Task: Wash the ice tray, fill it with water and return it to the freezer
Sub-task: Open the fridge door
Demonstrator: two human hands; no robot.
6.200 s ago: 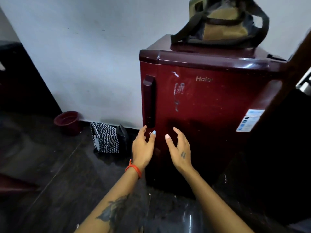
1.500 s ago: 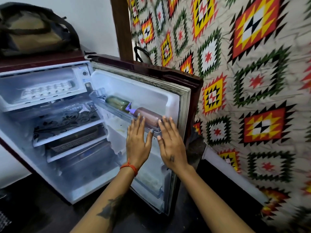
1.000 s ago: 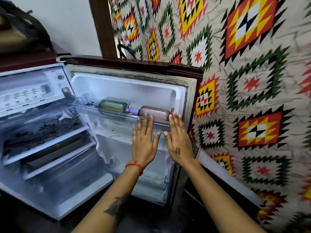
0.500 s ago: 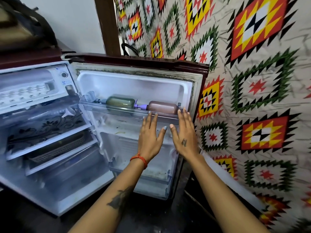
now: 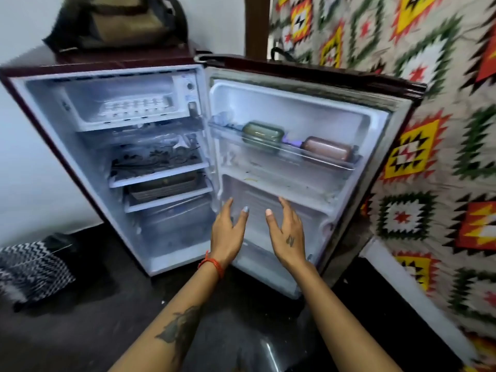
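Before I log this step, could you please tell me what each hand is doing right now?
Left hand: open, fingers loosely spread, holding nothing, in front of the open fridge door.
Right hand: open, holding nothing, beside the left.

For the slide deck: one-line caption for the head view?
Both hands, left and right, open before the open fridge door; ice tray in freezer.

Glossy maroon fridge shell [image 5: 308, 72], smooth white plastic liner [image 5: 295, 108], woven patterned cloth [image 5: 429, 130], white plastic ice tray [image 5: 134, 107]
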